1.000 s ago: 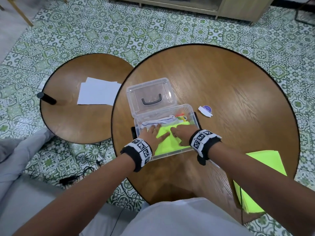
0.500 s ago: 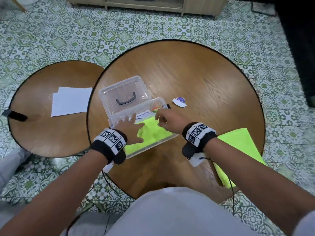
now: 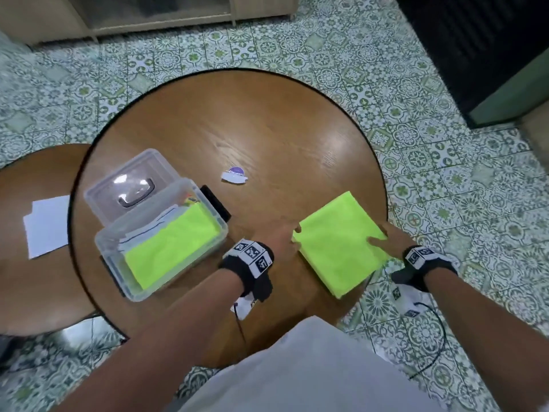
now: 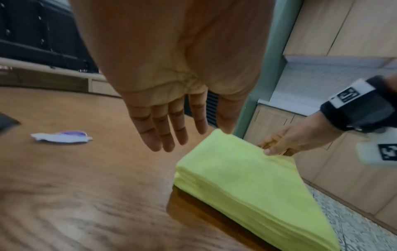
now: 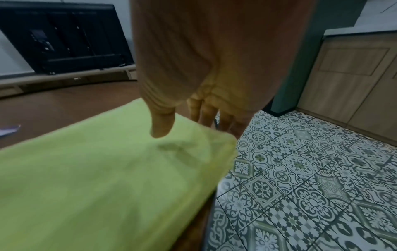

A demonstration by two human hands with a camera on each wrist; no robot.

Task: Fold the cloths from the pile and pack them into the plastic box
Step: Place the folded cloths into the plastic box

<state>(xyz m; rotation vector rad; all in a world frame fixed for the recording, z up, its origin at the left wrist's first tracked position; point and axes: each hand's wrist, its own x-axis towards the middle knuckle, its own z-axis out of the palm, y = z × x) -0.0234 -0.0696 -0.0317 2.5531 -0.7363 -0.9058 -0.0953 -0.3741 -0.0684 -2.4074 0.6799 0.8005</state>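
A stack of neon yellow-green cloths point(image 3: 338, 240) is seen lying on the near right part of the round wooden table point(image 3: 252, 129), its right side reaching out over the table's edge above the patterned tiled floor point(image 3: 460, 188); the right hand point(image 3: 392, 237) is placed at the stack's right edge, with the thumb laid on the top cloth and the fingers point(image 5: 217, 118) reaching down past the edge, so that the top layer appears pinched, though the contact under the cloth is hidden; the left hand point(image 3: 280, 237) is held at the stack's left corner with its fingers point(image 4: 163, 129) straight and apart, hovering just above the wood and gripping nothing; whether the thumb touches the corner cannot be told; the clear plastic box point(image 3: 110, 254) is seen standing on the left part of the same table, well apart from the stack, with its lid point(image 3: 104, 188) swung back and a black handle showing on it; a folded yellow-green cloth point(image 3: 172, 248) is seen lying on top inside the box, with white cloth edges visible beside it; a small purple and white wrapper point(image 3: 234, 175) is seen on the table beyond the hands; sheets of white paper point(image 3: 44, 224) are seen on a lower table at the left.
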